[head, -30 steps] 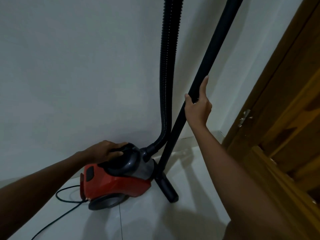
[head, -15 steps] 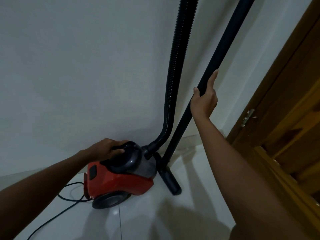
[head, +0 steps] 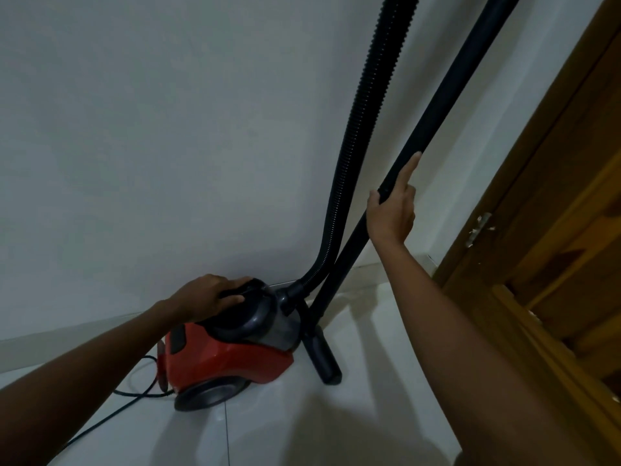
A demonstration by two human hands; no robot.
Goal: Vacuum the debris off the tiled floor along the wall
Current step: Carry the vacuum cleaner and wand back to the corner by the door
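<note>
A red and dark grey canister vacuum [head: 228,358] stands on the white tiled floor [head: 353,425] close to the white wall [head: 168,129]. My left hand [head: 208,294] grips the dark handle on its top. A ribbed black hose [head: 363,129] rises from the vacuum's front out of the top of the view. A rigid black wand [head: 447,92] leans beside the hose, and its nozzle [head: 322,358] rests on the floor right of the vacuum. My right hand [head: 391,213] is closed around the wand at mid-height, index finger stretched along it.
A wooden door and frame [head: 551,230] stand at the right, close to my right arm. A black power cord [head: 134,395] trails from the vacuum's rear across the floor to the lower left. A low skirting [head: 67,344] runs along the wall's foot.
The view has tilted up a little, so vacuum and wand sit slightly higher and to the right. Both hands keep their holds on the handle and the wand.
</note>
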